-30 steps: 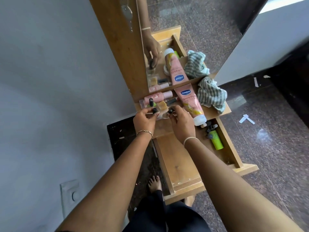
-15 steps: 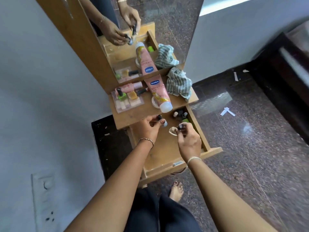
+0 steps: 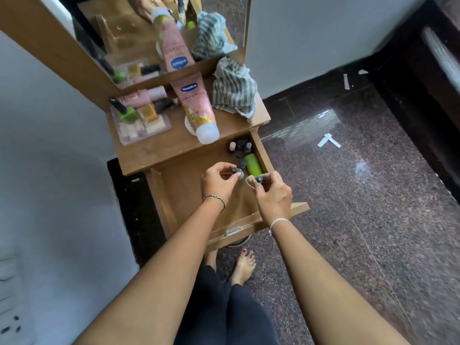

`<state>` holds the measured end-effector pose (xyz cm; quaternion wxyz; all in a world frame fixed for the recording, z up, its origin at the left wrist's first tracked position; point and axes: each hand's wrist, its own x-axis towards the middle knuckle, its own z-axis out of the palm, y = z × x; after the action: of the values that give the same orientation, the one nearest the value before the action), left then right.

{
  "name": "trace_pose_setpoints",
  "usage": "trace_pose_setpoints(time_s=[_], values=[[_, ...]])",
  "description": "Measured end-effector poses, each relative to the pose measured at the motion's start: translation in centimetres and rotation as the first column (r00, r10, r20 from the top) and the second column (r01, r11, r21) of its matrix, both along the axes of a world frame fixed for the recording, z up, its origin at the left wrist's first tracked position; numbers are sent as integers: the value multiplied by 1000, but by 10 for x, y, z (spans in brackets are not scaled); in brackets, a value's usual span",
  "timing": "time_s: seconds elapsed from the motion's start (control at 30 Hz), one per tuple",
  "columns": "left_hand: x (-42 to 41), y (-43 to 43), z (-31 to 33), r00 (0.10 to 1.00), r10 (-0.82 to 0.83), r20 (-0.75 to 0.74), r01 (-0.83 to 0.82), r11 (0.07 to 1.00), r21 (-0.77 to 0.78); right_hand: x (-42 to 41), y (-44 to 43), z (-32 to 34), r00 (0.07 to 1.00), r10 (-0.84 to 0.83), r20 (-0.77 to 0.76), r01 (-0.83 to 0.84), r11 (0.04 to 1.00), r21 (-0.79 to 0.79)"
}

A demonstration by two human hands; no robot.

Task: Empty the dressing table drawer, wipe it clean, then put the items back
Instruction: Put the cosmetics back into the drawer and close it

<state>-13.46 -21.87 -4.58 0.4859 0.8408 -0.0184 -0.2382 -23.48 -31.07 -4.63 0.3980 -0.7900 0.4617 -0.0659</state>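
Both forearms stretch forward over the open drawer. Above the drawer's middle the left hand, fingers curled, pinches a small dark-capped bottle. Toward the drawer's right wall the right hand pinches a second small bottle, just short of the green tube lying inside.
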Motion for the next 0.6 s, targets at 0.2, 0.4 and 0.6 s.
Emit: trace_pose_setpoints(time_s=[0.2, 0.4, 0.6], values=[[4, -15, -20, 997, -72, 29, 68, 992, 103, 3, -3, -25, 1000, 22, -19, -23, 999, -23], [5, -24, -26, 994, -106, 38, 99, 984, 147, 9, -4, -32, 999, 28, -21, -29, 998, -56], [4, -28, -29, 990, -139, 24, 133, 976, 174, 12, -3, -34, 998, 43, -53, -48, 993, -107]])
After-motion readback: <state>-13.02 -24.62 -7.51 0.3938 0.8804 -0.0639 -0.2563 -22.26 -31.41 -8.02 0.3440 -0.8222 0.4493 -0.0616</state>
